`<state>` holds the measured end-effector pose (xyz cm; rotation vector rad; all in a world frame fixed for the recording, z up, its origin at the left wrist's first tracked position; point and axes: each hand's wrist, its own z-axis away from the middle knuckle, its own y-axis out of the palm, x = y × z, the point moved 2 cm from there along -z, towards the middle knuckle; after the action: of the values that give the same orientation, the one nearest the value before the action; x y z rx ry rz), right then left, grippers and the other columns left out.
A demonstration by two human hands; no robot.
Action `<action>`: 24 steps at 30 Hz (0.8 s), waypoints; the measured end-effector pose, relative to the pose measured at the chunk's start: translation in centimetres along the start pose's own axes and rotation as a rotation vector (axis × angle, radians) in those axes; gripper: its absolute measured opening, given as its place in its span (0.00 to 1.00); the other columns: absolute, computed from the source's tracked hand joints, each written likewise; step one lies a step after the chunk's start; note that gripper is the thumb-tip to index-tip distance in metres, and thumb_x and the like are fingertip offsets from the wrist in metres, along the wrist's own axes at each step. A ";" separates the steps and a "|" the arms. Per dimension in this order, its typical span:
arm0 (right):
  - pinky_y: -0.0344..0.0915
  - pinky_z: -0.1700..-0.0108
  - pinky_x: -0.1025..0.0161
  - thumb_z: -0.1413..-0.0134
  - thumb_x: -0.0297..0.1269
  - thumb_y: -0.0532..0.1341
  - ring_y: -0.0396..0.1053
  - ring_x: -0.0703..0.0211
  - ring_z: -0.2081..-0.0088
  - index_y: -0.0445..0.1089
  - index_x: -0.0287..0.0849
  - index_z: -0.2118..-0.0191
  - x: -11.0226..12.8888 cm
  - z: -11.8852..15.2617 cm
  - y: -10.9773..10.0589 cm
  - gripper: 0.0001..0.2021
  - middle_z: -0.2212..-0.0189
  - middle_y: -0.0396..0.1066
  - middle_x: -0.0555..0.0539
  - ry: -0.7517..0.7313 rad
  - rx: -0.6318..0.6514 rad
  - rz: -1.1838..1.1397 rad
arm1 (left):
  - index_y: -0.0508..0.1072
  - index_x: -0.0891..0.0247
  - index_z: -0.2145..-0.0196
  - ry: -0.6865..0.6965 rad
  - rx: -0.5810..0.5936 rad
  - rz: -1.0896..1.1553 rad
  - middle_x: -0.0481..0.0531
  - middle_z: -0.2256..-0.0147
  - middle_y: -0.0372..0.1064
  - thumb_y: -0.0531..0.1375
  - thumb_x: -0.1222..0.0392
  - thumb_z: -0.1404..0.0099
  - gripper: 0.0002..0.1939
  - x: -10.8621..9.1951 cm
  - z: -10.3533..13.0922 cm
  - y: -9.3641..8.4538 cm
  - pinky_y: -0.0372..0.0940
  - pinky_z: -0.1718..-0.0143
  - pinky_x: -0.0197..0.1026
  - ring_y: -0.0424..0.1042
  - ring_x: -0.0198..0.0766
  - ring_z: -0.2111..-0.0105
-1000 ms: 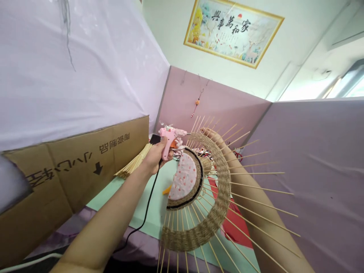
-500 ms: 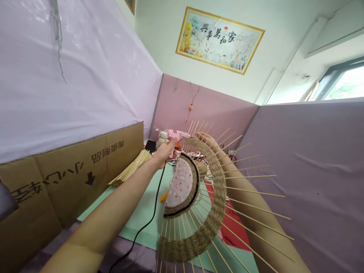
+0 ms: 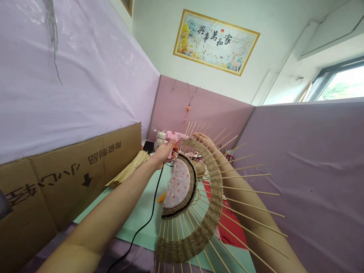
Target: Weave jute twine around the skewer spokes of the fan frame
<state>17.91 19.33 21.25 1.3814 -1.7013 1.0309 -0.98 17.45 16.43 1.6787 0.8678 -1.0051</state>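
My left hand (image 3: 164, 152) is wrapped round the handle of a pink glue gun (image 3: 174, 137). The gun's nozzle points right, close to the upper end of a woven half-round fan (image 3: 216, 185). This fan has a braided straw band, thin sticks fanning outward, and an inner half-disc of pink dotted cloth (image 3: 178, 184) edged with black. Behind the sticks at the fan's top, my right hand (image 3: 207, 141) grips the fan, its fingers bent and partly hidden. Whether the nozzle touches the band, I cannot tell.
A bundle of thin sticks (image 3: 129, 168) lies left beside a cardboard panel (image 3: 71, 185). A pale jar (image 3: 160, 139) stands behind the gun. The gun's black cord (image 3: 152, 214) crosses the green table mat (image 3: 142, 212). Red material (image 3: 233, 227) lies beneath the fan.
The whole view has shifted slightly, so everything appears a little further left. Both hands keep their hold, and the glue gun stays by the fan's upper end.
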 end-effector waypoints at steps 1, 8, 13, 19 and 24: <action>0.68 0.52 0.54 0.40 0.44 0.60 0.71 0.56 0.54 0.70 0.39 0.51 0.0 -0.8 0.2 0.17 0.55 0.73 0.43 0.013 -0.001 0.000 | 0.70 0.68 0.72 -0.007 -0.004 -0.007 0.48 0.79 0.67 0.63 0.38 0.43 0.25 0.0 0.0 0.0 0.56 0.85 0.26 0.62 0.24 0.85; 0.70 0.53 0.52 0.38 0.41 0.59 0.70 0.54 0.52 0.66 0.39 0.47 -0.6 -1.3 -0.2 0.17 0.50 0.68 0.43 0.027 -0.026 0.005 | 0.69 0.68 0.74 -0.024 -0.018 -0.010 0.46 0.80 0.65 0.63 0.40 0.42 0.24 -0.1 0.1 -0.1 0.56 0.84 0.27 0.62 0.24 0.84; 0.70 0.52 0.51 0.39 0.41 0.60 0.69 0.53 0.52 0.66 0.40 0.46 -0.2 -0.9 -0.1 0.18 0.49 0.67 0.42 0.021 -0.036 0.016 | 0.68 0.67 0.75 -0.044 -0.028 -0.006 0.46 0.81 0.65 0.63 0.40 0.43 0.24 -0.1 0.1 -0.2 0.57 0.84 0.28 0.62 0.24 0.85; 0.70 0.52 0.51 0.38 0.41 0.59 0.69 0.53 0.52 0.66 0.40 0.47 0.7 0.3 0.4 0.17 0.49 0.67 0.42 -0.005 -0.041 0.034 | 0.67 0.67 0.76 -0.052 -0.019 -0.015 0.45 0.83 0.63 0.62 0.39 0.42 0.25 -0.2 0.2 0.0 0.55 0.85 0.27 0.61 0.24 0.86; 0.69 0.51 0.51 0.39 0.43 0.59 0.70 0.54 0.51 0.67 0.40 0.47 0.6 4.7 -0.2 0.17 0.49 0.69 0.42 -0.046 -0.058 0.055 | 0.67 0.66 0.76 -0.049 -0.025 -0.033 0.45 0.83 0.63 0.63 0.36 0.45 0.26 0.0 0.0 -0.1 0.55 0.85 0.28 0.61 0.24 0.86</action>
<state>17.79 14.79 19.73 1.3372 -1.7974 0.9788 -1.10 17.48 16.36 1.6173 0.8746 -1.0496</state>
